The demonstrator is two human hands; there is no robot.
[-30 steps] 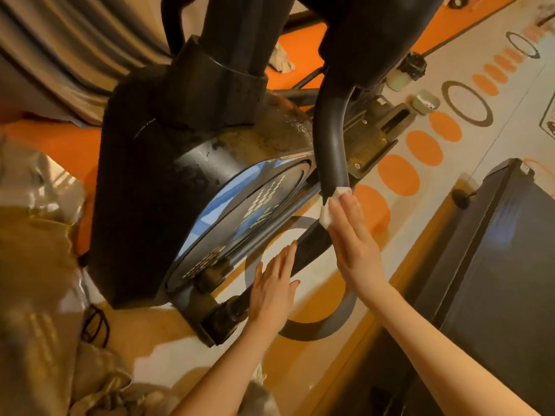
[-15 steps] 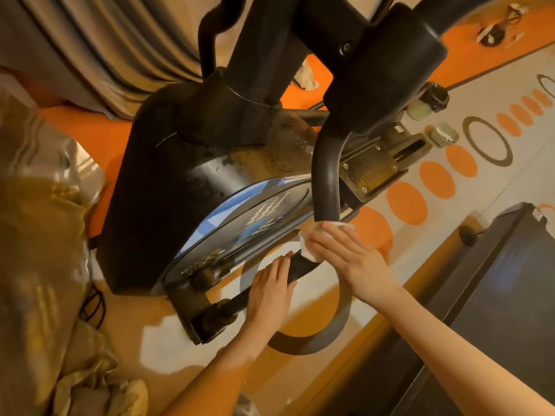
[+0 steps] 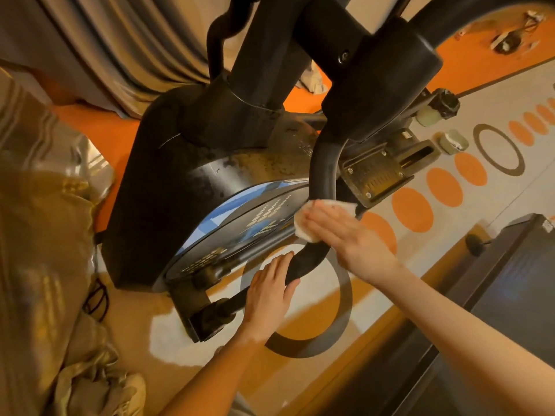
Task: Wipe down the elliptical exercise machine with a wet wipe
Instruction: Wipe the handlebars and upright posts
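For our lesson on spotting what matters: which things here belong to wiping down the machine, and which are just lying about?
In the job:
wet wipe
curved black bar
right hand, pressing the wipe on it
left hand, resting on the lower bar

Lying about:
eyeglasses on the floor
small white case
curtain

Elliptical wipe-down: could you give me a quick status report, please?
Right hand pressing wipe flat onto curved bar. Left hand resting on lower bar. Nothing in the way.
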